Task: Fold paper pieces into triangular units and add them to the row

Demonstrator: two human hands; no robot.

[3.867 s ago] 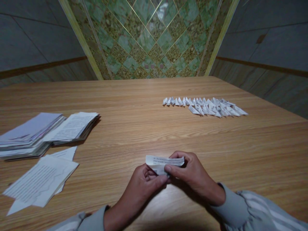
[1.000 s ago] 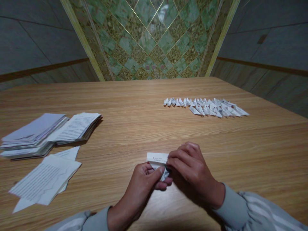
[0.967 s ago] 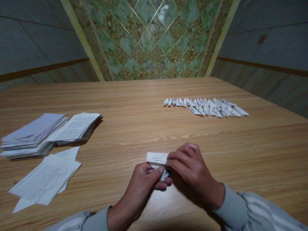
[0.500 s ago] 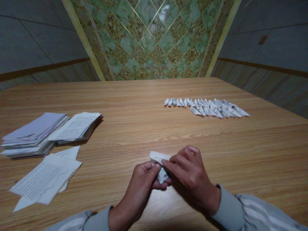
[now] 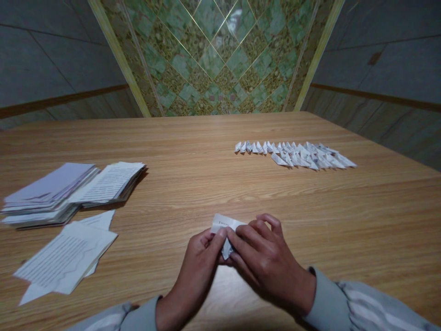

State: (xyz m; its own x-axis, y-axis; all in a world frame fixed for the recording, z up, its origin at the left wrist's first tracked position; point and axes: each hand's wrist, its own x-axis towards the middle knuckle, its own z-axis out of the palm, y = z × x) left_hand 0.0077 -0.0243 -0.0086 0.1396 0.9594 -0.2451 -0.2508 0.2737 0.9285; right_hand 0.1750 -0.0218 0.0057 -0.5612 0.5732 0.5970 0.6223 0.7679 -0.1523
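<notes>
A small piece of folded printed paper (image 5: pixel 227 222) is held between both hands above the near part of the table. My left hand (image 5: pixel 203 259) grips its left side, thumb on top and fingers underneath. From the right, my right hand (image 5: pixel 267 250) pinches the same paper, its index finger close to the left thumb. A strip with a line of print stands out above the fingers, and a pointed, creased end shows below. The rest of the paper is hidden by my fingers.
Folded paper pieces (image 5: pixel 299 154) stand in two rows at the back right of the wooden table (image 5: pixel 179 184). On the left lie stacked papers (image 5: pixel 51 184), an adjoining pile of printed sheets (image 5: pixel 112 181), and several loose printed sheets (image 5: pixel 69 255) nearer me. A tiled wall rises beyond.
My right hand has shifted slightly left and its index finger now meets the left thumb on the paper. More of the paper's upper strip is tilted into view.
</notes>
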